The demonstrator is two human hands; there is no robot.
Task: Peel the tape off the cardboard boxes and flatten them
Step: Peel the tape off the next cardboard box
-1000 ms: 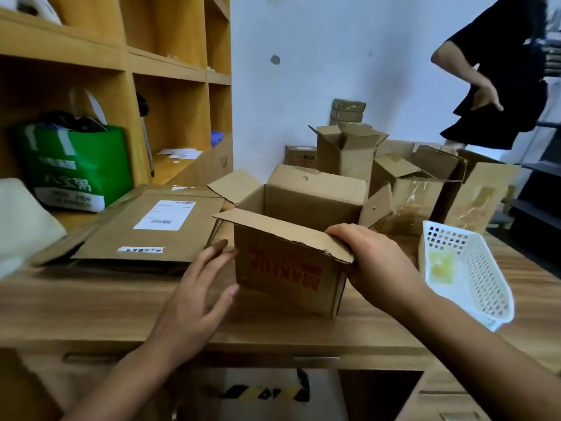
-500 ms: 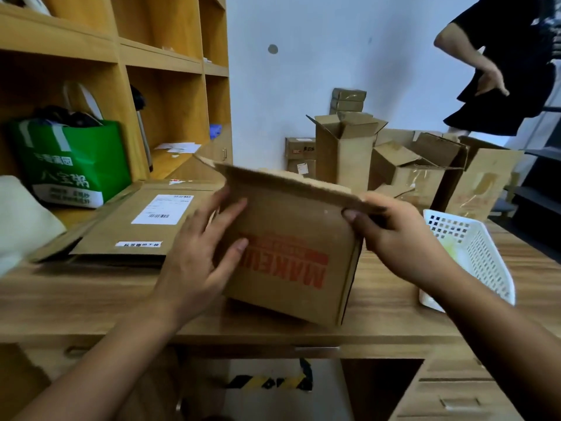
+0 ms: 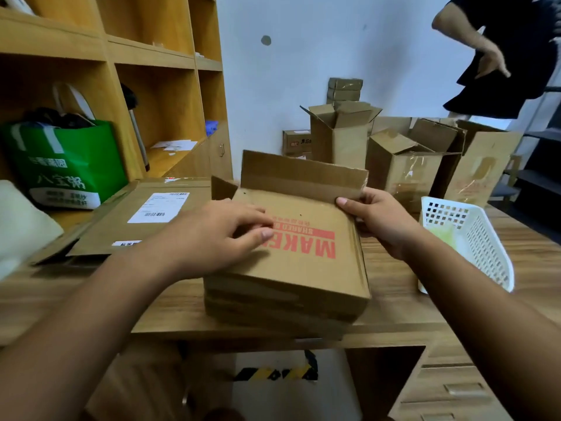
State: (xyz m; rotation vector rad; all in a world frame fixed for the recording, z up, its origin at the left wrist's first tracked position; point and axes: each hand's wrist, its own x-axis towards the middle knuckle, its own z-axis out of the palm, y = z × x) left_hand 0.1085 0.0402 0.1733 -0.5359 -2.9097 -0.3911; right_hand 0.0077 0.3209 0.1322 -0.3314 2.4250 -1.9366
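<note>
A brown cardboard box with red print (image 3: 306, 262) lies tipped on its side at the near edge of the wooden table (image 3: 391, 302), its printed face up and one flap standing up at the far end. My left hand (image 3: 218, 235) rests on the printed face, fingers loosely bent over it. My right hand (image 3: 376, 217) grips the box's far right corner, thumb on top by the flap. A flattened box with a white label (image 3: 145, 214) lies to the left. Several open boxes (image 3: 343, 132) stand behind.
A white plastic basket (image 3: 473, 241) sits tilted at the right of the table. Wooden shelves (image 3: 158, 56) hold a green bag (image 3: 63, 165) on the left. A person in dark clothes (image 3: 510, 53) stands at the back right. Drawers (image 3: 449, 390) are below the table.
The box stood upright and open a second ago; both hands tipped it toward me and it now lies with its printed side up. My left hand went from beside the box onto it.
</note>
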